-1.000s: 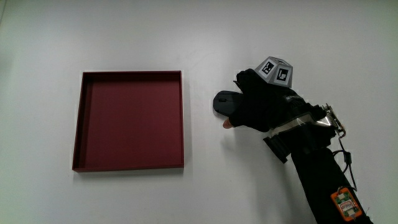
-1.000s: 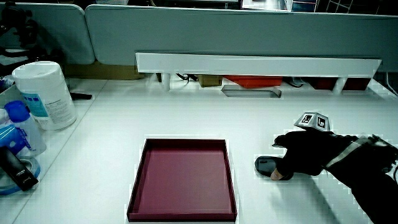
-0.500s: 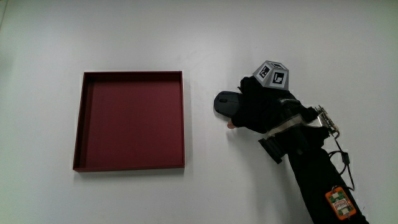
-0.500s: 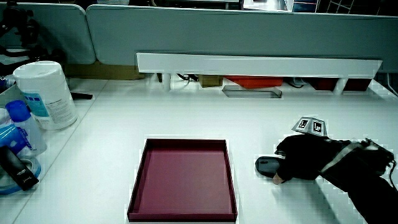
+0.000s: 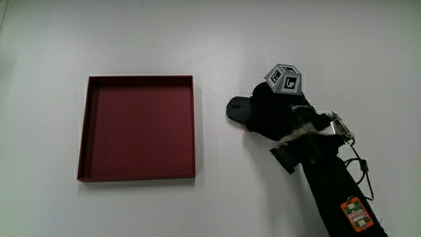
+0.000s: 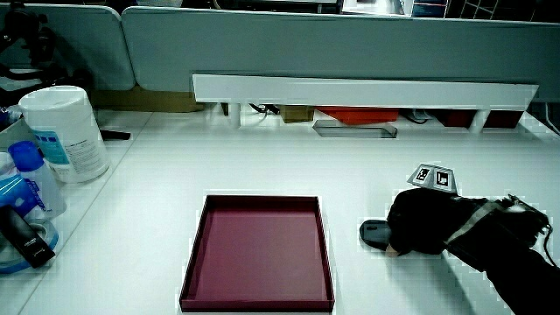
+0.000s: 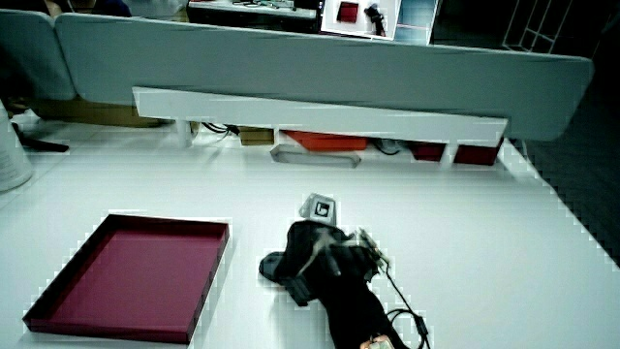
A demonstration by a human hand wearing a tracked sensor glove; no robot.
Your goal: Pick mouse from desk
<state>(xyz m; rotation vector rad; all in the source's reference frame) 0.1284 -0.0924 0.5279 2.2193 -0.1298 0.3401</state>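
Note:
A dark mouse (image 5: pixel 235 108) lies on the white desk beside a dark red tray (image 5: pixel 83 128). The gloved hand (image 5: pixel 272 113) rests on top of it, fingers curled down around its body, so only the end nearest the tray shows. The patterned cube (image 5: pixel 284 78) sits on the hand's back. In both side views the mouse (image 6: pixel 374 233) (image 7: pixel 272 268) pokes out from under the hand (image 6: pixel 422 230) (image 7: pixel 316 256) and stays flat on the desk. The forearm runs back toward the person.
The tray (image 6: pixel 255 200) (image 7: pixel 212 274) holds nothing. A white canister (image 6: pixel 64 131) and bottles (image 6: pixel 24 188) stand at the table's edge, away from the hand. A long white shelf (image 6: pixel 363 90) with small items under it runs along the low partition (image 6: pixel 332 39).
The hand has settled lower and closer over the mouse, and the thumb tip that showed beside it is now tucked in. The mouse has not moved.

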